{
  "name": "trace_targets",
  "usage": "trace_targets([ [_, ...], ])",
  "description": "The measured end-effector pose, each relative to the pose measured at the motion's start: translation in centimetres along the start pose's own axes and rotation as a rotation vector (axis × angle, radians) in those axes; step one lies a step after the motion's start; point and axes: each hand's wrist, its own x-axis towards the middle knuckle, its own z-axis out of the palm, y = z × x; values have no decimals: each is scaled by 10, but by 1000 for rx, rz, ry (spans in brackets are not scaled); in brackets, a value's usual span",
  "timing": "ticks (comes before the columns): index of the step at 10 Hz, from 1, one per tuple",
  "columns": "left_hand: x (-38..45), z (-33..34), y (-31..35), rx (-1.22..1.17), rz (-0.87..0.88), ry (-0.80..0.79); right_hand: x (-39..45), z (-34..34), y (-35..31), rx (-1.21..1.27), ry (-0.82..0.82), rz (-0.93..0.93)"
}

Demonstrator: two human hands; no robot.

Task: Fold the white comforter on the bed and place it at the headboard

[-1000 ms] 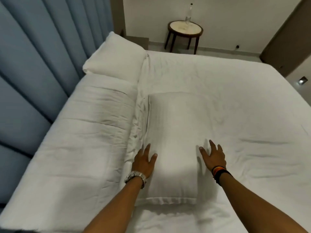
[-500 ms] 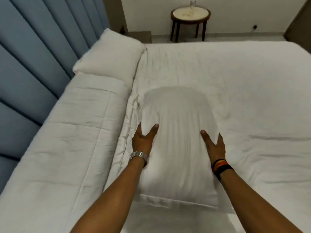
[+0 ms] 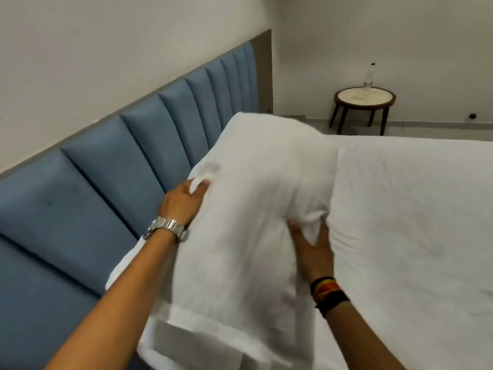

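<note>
Up comes one pillow [image 3: 248, 209], lifted off the bed [image 3: 413, 222] since a moment ago.
Two hands grip it: left hand [image 3: 184, 201], right hand [image 3: 312, 247], beside the headboard [image 3: 112, 188].

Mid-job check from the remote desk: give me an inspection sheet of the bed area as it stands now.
Surface: bed covered in a white sheet, lightly wrinkled.
Job's things: white pillow lifted between both hands; comforter not clearly seen, white bedding shows below the left arm beside the blue headboard.
Clutter: nothing seen on the bed.
Hands: left hand grips the pillow's left edge; right hand pinches its right side.
Cables: nothing seen.
Surroundings: round side table with a clear bottle, plain walls.
</note>
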Motion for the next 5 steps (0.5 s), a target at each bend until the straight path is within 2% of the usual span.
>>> trace_targets([
  [1, 27, 1, -88, 219, -168, -131, -20, 71, 33, -165, -219, 174],
  [2, 29, 53, -159, 311, -116, -159, -18, 136, 62, -382, -154, 57],
  [3, 14, 107, -204, 340, 71, -97, 2, 182, 74, -675, -172, -216],
  [4, 12, 129, -221, 366, 105, -38, 18, 194, 95, -865, -264, -165],
  [5, 19, 125, -214, 345, 122, -12, 19, 187, 87, -845, -281, -163],
])
